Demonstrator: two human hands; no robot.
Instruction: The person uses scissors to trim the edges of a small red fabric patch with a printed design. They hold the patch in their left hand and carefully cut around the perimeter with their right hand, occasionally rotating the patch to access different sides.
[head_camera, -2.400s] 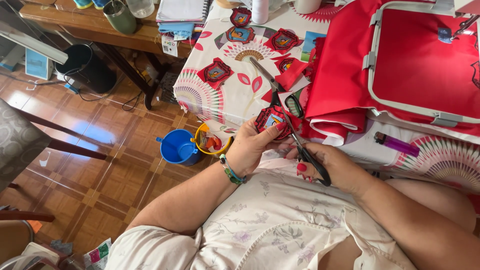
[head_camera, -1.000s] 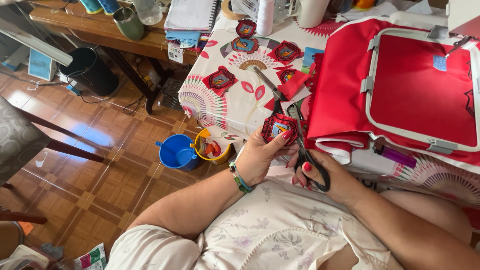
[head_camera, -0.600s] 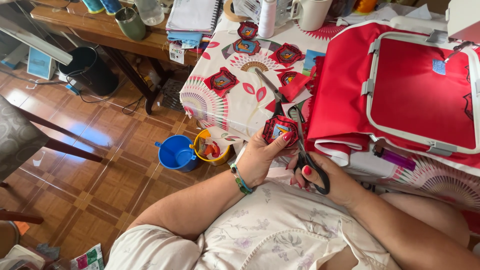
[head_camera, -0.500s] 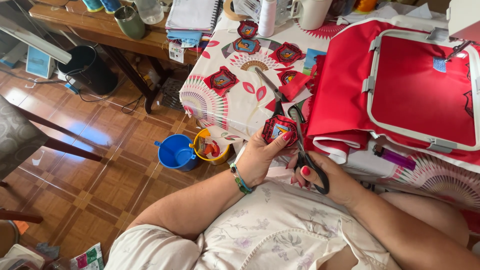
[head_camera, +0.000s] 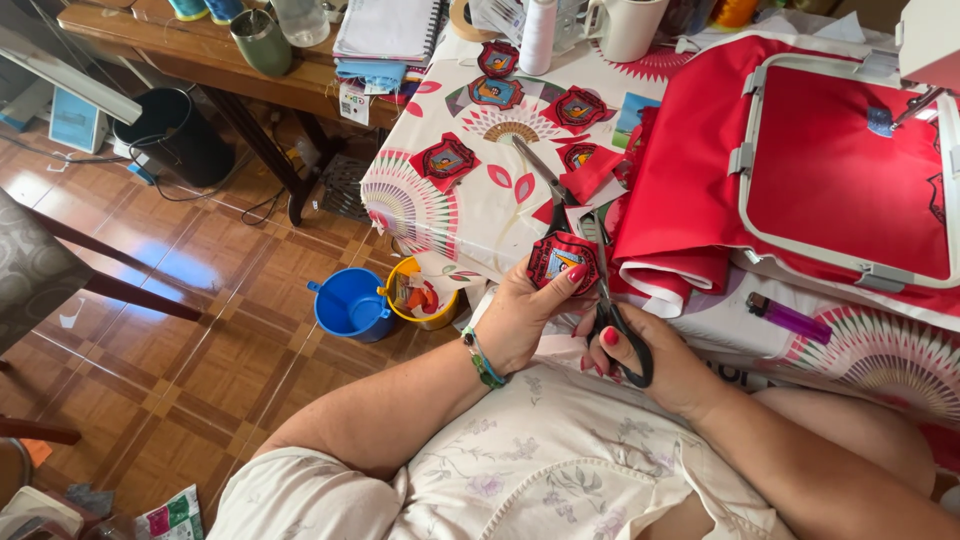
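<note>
My left hand (head_camera: 520, 315) grips the red embroidered fabric patch (head_camera: 562, 260); my right hand (head_camera: 640, 350) grips black-handled scissors (head_camera: 610, 300), blades pointing far, touching the patch's right edge.

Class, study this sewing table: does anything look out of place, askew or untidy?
Mildly. A second pair of scissors lies loose among the embroidered patches, and the red fabric hangs bunched over the table edge. The left hand holds a patch; the right hand holds black-handled scissors.

Red embroidered patch (head_camera: 562, 262) partly covered by left hand (head_camera: 525, 318). Black-handled scissors (head_camera: 615, 322) half hidden in right hand (head_camera: 650, 360). White embroidery hoop (head_camera: 760, 150) cropped at right edge.
</note>
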